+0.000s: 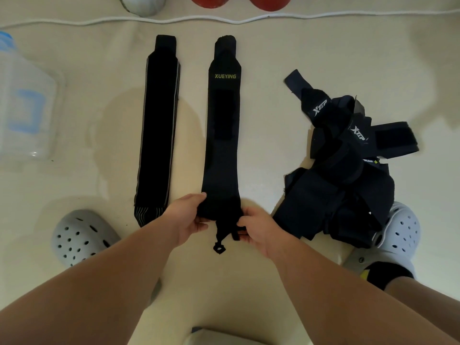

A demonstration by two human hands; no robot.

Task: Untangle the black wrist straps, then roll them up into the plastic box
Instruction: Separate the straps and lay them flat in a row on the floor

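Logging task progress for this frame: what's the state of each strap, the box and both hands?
XUEYING strap: laid out straight, near end held by both hands.
striped strap: laid out straight, untouched.
tangled pile: knotted together, untouched.
plastic box: far left, blurred; lid and contents unclear.
left hand: grips the XUEYING strap's near end.
right hand: pinches the same end.

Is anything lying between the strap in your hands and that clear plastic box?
Yes. The grey-edged strap lies flat between the XUEYING strap, gripped by the left hand and right hand, and the plastic box at the left. Lifted, the held strap would probably clear it.
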